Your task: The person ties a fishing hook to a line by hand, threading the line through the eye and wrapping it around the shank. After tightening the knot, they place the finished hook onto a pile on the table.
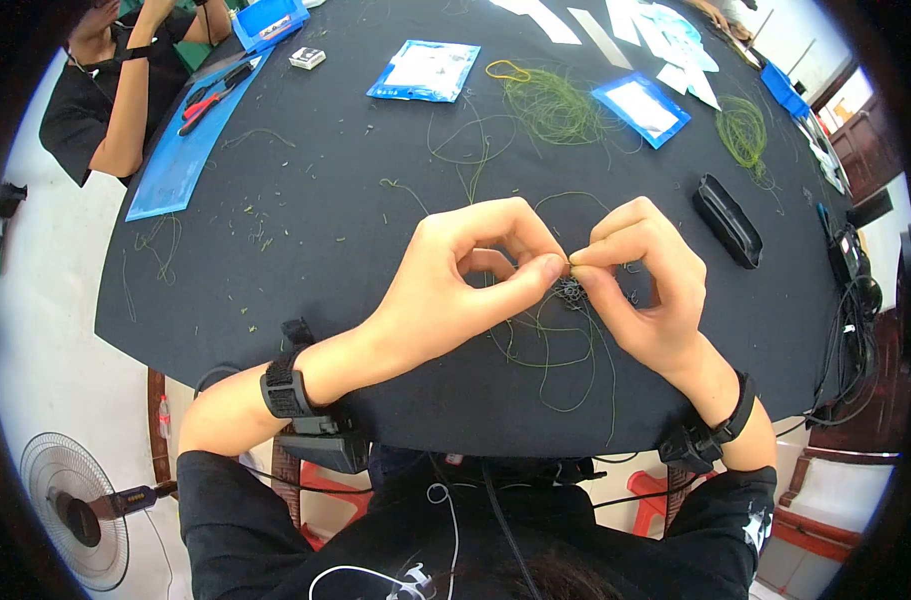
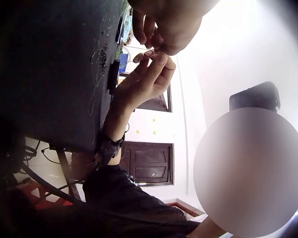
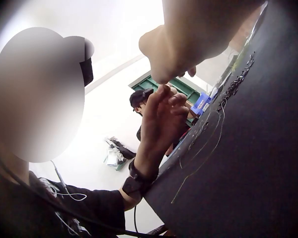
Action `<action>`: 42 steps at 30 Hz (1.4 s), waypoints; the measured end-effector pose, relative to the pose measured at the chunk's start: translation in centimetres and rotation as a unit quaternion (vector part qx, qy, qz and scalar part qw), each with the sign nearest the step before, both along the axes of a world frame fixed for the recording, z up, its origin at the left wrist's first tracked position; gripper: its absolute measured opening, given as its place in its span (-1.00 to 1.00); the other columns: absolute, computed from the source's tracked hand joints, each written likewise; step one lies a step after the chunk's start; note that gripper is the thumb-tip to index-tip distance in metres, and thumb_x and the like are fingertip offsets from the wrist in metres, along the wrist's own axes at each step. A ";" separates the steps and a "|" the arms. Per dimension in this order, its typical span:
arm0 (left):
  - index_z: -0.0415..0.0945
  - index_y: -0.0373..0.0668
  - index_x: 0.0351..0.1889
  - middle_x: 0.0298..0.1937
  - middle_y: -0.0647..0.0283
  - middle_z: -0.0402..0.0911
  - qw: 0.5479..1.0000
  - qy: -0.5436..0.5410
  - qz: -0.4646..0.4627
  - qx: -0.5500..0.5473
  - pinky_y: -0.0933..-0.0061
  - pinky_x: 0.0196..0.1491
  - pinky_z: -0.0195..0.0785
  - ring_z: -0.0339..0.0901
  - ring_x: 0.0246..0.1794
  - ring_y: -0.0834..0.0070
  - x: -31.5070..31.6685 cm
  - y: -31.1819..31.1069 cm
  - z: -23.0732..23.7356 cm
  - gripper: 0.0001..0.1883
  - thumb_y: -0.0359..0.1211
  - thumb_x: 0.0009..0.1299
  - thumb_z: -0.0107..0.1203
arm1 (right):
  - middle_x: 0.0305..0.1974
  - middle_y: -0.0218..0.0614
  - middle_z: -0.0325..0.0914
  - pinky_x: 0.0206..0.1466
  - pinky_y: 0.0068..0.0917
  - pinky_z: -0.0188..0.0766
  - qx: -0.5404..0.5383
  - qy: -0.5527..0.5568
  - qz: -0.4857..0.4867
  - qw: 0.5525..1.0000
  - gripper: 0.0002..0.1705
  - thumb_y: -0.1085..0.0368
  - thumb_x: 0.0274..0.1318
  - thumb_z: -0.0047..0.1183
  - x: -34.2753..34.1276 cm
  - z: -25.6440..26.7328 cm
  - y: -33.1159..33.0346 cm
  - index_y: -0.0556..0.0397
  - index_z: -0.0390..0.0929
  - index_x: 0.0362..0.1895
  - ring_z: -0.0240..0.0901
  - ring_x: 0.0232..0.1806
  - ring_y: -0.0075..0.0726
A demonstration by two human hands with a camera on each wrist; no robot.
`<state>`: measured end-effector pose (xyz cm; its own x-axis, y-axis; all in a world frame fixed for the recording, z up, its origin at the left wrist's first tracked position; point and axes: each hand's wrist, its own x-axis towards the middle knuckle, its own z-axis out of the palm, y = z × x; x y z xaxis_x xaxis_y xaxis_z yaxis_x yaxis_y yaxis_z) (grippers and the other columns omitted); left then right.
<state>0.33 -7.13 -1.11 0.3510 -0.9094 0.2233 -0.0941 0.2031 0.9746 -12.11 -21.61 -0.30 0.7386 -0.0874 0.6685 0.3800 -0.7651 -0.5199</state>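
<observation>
Both hands meet over the black table, fingertips almost touching. The left hand (image 1: pixel 465 265) pinches something tiny between thumb and forefinger, and the right hand (image 1: pixel 650 275) pinches at the same spot; the thing itself is too small to make out. Below and behind the fingertips lies a pile of small dark metal pieces (image 1: pixel 571 291). Thin green line (image 1: pixel 545 365) loops on the table below the hands. In the left wrist view the right hand (image 2: pixel 144 84) is seen below the left one (image 2: pixel 174 25). The right wrist view shows the left hand (image 3: pixel 161 119) with fingers curled in.
Beyond the hands lie a coil of green line (image 1: pixel 555 105), two blue-white packets (image 1: pixel 425 70) (image 1: pixel 643 108) and a second coil (image 1: pixel 742 133). A black tray (image 1: pixel 727 221) stands at right. A blue mat (image 1: pixel 190 150) with red-handled pliers (image 1: pixel 203 108) lies at left, near another person.
</observation>
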 end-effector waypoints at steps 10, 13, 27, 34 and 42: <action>0.47 -0.33 -0.35 -0.41 0.32 0.51 0.999 -0.042 0.019 0.006 0.69 -0.34 0.37 0.42 -0.42 0.74 0.2 0.2 0.1 -0.94 -0.52 0.25 0.07 | -0.49 -0.31 0.45 -0.55 -0.66 0.17 0.032 -0.022 -0.006 0.999 -0.85 0.59 -0.21 0.13 -0.3 0.0 -0.1 0.13 0.51 -0.45 0.27 -0.57 -0.55; 0.46 -0.32 -0.35 -0.44 0.34 0.50 0.998 -0.048 0.033 0.010 0.73 -0.45 0.34 0.41 -0.49 0.77 0.2 0.3 0.3 -0.94 -0.51 0.25 0.06 | -0.46 -0.29 0.45 -0.51 -0.65 0.22 0.131 0.021 -0.022 0.991 -0.90 0.53 -0.07 0.06 -0.3 -0.2 0.5 0.16 0.50 -0.38 0.31 -0.54 -0.53; 0.42 -0.34 -0.34 -0.49 0.30 0.42 0.992 -0.015 0.036 -0.123 0.77 -0.63 0.19 0.35 -0.64 0.75 -0.1 0.5 0.7 -0.96 -0.53 0.30 -0.01 | -0.31 -0.33 0.54 -0.50 -0.56 0.23 0.159 0.356 0.179 0.903 -0.72 0.30 0.03 0.08 -0.2 0.6 1.1 0.06 0.48 -0.12 0.25 -0.58 -0.60; 0.32 -0.29 -0.35 -0.55 0.38 0.28 0.983 0.116 -0.003 -0.140 0.78 -0.82 -0.03 0.07 -0.82 0.79 0.2 0.8 1.1 -0.84 -0.37 0.38 -0.06 | -0.43 -0.41 0.52 -0.35 -0.69 0.34 0.343 0.389 0.270 0.812 -0.83 0.28 0.10 0.05 -0.2 0.3 -0.2 0.14 0.52 -0.38 0.41 -0.41 -0.63; 0.37 -0.21 -0.35 -0.53 0.46 0.34 0.996 0.078 0.005 -0.046 0.77 -0.75 -0.16 0.06 -0.74 0.87 0.4 0.8 0.9 -0.88 -0.37 0.34 0.02 | -0.17 -0.21 0.41 -0.21 -0.56 0.20 0.536 0.105 0.314 0.777 -0.69 0.02 0.11 -0.04 0.3 0.0 -3.5 -0.05 0.40 -0.49 0.31 -0.18 -0.42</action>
<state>0.69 -6.28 -0.17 0.3968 -0.8840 0.2473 0.0539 0.2914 0.9551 -11.79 -25.09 -0.31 0.9436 -0.0884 0.3192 0.3236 0.4519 -0.8313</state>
